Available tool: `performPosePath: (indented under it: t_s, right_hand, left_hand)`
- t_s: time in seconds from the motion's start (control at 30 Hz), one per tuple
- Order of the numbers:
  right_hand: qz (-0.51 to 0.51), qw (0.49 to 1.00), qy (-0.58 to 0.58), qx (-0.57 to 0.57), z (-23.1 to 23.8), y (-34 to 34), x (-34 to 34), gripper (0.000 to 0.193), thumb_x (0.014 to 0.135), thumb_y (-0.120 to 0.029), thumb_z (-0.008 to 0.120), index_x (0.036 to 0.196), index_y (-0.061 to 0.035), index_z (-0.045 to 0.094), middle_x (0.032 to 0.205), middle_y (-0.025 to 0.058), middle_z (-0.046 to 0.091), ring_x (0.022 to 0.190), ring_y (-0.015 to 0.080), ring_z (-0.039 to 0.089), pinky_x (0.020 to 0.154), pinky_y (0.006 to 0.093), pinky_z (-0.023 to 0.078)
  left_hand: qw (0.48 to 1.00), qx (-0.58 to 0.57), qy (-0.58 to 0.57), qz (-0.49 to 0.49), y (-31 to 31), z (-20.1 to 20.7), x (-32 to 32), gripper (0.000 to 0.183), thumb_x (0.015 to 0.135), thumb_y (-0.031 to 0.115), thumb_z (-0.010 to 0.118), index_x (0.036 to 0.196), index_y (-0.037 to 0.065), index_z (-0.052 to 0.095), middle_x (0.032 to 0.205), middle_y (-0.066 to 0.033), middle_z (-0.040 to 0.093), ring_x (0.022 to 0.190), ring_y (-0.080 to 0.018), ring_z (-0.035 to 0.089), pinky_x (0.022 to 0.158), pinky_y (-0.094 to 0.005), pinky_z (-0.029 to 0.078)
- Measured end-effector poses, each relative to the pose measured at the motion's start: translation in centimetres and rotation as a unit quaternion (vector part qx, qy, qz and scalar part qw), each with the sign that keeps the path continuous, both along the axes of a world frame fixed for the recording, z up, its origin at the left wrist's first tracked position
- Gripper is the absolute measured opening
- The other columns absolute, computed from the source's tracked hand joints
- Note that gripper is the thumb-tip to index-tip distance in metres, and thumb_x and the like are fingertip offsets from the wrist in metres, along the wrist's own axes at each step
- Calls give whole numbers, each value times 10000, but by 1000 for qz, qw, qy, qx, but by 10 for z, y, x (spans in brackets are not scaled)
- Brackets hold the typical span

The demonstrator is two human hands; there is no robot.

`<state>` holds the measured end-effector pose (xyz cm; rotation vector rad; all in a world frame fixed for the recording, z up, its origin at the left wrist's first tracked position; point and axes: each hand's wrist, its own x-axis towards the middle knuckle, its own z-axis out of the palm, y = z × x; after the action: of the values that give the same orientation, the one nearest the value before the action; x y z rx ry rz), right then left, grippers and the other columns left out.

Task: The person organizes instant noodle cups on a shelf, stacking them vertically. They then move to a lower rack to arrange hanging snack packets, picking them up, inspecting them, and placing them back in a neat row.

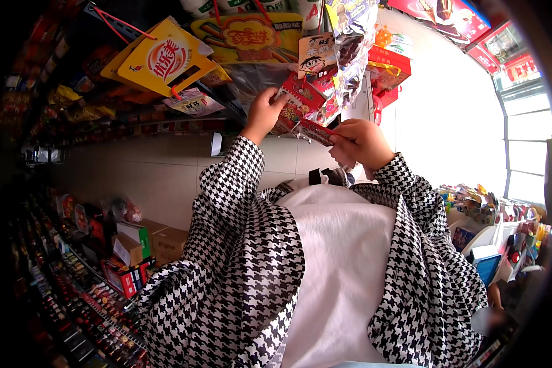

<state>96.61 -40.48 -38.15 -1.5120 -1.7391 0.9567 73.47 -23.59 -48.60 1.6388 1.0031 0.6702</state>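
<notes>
Head view: we note left hand [266, 115] pinching a red packet [305, 92], right hand [363, 143] a red strip [316, 131], seemingly for steadiness.

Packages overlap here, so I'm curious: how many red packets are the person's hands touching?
2 visible: an upper red packet at the left hand and a lower red packet in the right hand; others may be hidden.
</notes>
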Motion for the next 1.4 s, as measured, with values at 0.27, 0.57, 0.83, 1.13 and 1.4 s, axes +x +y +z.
performPosePath:
  t_s: [0.27,0.57,0.83,1.13,1.4]
  right_hand:
    - [10,998,21,56,-8,-4,3,119,891,-96,645,882,0,714,726,135,623,674,287,633,619,373,497]
    - [-7,996,84,-11,0,0,5,138,915,-91,632,911,23,710,736,137,615,665,241,627,611,347,482]
    - [-18,998,58,7,-2,0,6,147,891,-130,653,869,4,708,734,145,641,685,295,618,643,388,486]
    - [-34,997,74,-6,-1,-2,7,154,881,-141,657,890,3,712,755,154,659,727,316,623,672,395,493]
    - [-37,996,80,4,-7,-5,8,150,875,-127,652,881,14,703,754,159,642,718,315,620,676,399,494]
  left_hand:
    - [966,-229,-118,10,12,42,0,189,1011,223,591,1117,84,661,1054,36,644,974,-76,565,905,-237,432]
    - [905,-337,-258,30,3,65,-1,149,1004,192,583,1063,81,663,1053,-19,689,995,-136,634,906,-314,484]
    - [917,-328,-225,35,12,58,2,195,984,192,615,1107,50,668,1063,-34,692,959,-136,642,868,-291,494]
    - [954,-279,-105,-17,11,71,16,258,958,216,662,1121,16,673,1061,-34,698,913,-96,638,816,-247,502]
    - [934,-318,-164,-19,15,65,18,240,961,179,652,1151,37,683,1079,-37,706,963,-115,649,838,-268,508]
